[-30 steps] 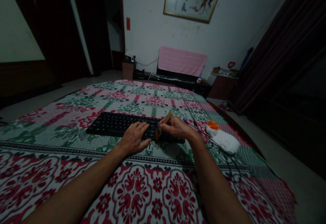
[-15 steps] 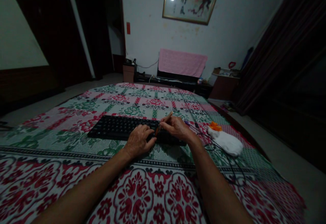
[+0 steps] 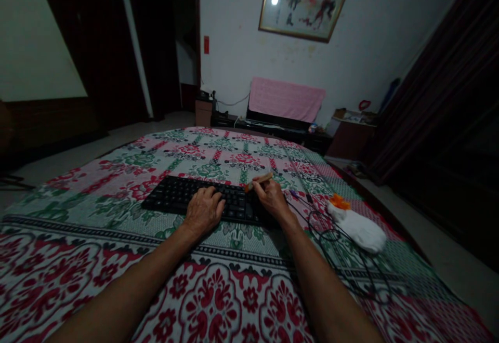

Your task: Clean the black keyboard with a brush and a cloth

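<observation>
A black keyboard lies on a floral cloth covering the surface in front of me. My left hand rests flat on the keyboard's near edge, its fingers lying spread over the keys. My right hand is closed around a small wooden-handled brush, held over the keyboard's right end with the handle pointing up and to the right and the orange tip toward the keys.
A black cable loops over the cloth right of the keyboard. A white cloth bundle with an orange piece lies at the right edge. Beyond are a pink-covered low cabinet, a framed picture and dark curtains.
My right hand has raised the brush off the keys and turned it flatter, moving it toward the keyboard's far edge. My left hand has shifted slightly left on the keys. The view has shifted.
</observation>
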The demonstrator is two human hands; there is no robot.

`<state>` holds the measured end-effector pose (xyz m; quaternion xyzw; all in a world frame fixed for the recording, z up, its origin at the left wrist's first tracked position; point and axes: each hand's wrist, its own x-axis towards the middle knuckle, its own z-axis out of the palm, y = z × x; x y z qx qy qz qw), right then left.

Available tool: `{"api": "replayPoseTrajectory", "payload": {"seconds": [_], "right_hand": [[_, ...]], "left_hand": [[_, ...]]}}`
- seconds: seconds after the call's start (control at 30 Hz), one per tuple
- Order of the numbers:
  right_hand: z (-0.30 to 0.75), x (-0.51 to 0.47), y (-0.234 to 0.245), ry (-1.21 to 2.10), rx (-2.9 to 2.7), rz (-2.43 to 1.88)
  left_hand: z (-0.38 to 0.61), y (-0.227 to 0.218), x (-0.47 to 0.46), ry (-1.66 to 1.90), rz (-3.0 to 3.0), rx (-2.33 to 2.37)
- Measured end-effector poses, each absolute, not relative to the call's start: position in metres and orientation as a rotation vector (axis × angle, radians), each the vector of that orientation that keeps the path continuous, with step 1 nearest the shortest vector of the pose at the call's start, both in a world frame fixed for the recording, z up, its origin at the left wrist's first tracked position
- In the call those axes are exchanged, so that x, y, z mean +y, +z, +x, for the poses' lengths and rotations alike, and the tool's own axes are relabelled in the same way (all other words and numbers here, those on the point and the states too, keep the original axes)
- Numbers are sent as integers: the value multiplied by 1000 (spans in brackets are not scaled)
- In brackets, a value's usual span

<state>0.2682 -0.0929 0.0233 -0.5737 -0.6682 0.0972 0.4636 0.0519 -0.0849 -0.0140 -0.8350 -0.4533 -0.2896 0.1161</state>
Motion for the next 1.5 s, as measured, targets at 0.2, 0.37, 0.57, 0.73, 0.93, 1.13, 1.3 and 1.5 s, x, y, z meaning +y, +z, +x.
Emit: {"api": "replayPoseTrajectory", "payload": {"seconds": [0.2, 0.37, 0.57, 0.73, 0.93, 1.13, 1.3, 1.5], "right_hand": [[273, -108, 43, 266, -1916, -1479], [272, -122, 63, 343, -2084, -1492], [268, -133, 75, 473, -2182, -1492], [270, -139, 82, 756, -2208, -1391], [271, -134, 80, 639, -2068, -1381], [271, -113, 55, 220, -1806, -1435], [268, -101, 31, 73, -1722, -1400], [263, -103, 28, 131, -1698, -1397]], "left_hand": [[53, -14, -85, -849, -2442, -1315], [53, -13, -86, -839, -2430, -1318], [54, -13, -87, -837, -2422, -1318], [53, -15, -85, -854, -2441, -1327], [53, -17, -82, -876, -2440, -1320], [53, -14, -86, -833, -2423, -1312], [53, -16, -85, -829, -2424, -1309], [52, -17, -83, -861, -2434, -1298]]}}
